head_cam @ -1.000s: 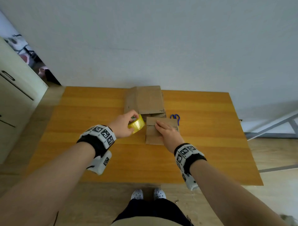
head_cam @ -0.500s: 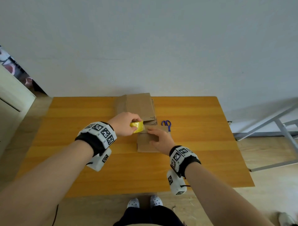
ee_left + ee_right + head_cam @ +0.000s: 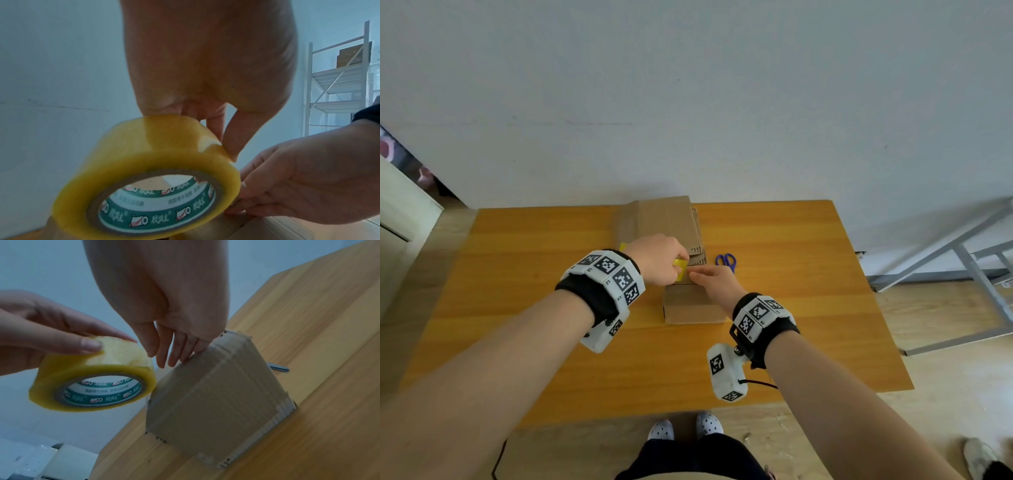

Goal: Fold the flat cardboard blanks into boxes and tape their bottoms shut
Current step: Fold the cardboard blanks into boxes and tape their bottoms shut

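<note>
The left hand (image 3: 658,259) pinches the yellow tape roll (image 3: 92,378) between thumb and fingers, holding it in the air just beside the far top edge of the folded box (image 3: 693,305). The right hand (image 3: 717,282) lies with straight fingers (image 3: 174,347) touching that same edge. The box stands on the table (image 3: 808,325); behind the box lies the stack of flat blanks (image 3: 664,219), and purple scissors (image 3: 726,261) lie just right of the stack.

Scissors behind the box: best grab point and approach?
Judging from the head view, take the scissors by their blue handle loops, coming from the right and above. They lie flat on the table; the folded box and right hand crowd the near-left side.
</note>
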Tool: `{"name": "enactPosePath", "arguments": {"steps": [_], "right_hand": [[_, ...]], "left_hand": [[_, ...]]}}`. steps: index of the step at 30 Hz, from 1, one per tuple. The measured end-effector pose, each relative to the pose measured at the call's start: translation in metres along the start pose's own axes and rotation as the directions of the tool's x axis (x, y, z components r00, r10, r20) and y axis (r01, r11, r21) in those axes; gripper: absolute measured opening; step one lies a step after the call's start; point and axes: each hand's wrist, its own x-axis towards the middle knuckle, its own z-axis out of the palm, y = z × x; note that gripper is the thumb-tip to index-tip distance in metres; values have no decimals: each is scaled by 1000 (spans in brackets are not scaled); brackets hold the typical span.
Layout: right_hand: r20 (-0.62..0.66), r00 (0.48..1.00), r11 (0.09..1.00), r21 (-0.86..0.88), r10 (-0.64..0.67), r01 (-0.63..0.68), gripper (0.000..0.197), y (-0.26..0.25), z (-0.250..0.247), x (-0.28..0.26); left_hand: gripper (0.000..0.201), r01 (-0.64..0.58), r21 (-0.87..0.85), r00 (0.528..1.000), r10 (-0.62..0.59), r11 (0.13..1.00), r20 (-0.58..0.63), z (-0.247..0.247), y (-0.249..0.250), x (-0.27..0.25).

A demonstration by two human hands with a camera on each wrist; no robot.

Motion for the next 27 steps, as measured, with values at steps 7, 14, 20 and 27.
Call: {"name": "enactPosePath", "arguments": {"steps": [7, 14, 20, 27], "right_hand": [[-4, 1000, 1000, -5, -11, 11, 23, -1, 2, 3], [-47, 997, 998, -2, -57, 57, 10, 15, -3, 4], [-67, 996, 997, 45, -55, 58, 9, 21, -5, 4], [-112, 993, 997, 66, -41, 49, 14, 26, -3, 5]], "left_hand": [[40, 2, 1, 1000, -2, 1000, 20, -2, 1, 1], [46, -35, -30, 999, 35, 999, -17, 2, -12, 2], [63, 46, 25, 998, -45, 999, -42, 1, -17, 0], [31, -14, 84, 996, 7, 996, 85, 4, -26, -10]]}}
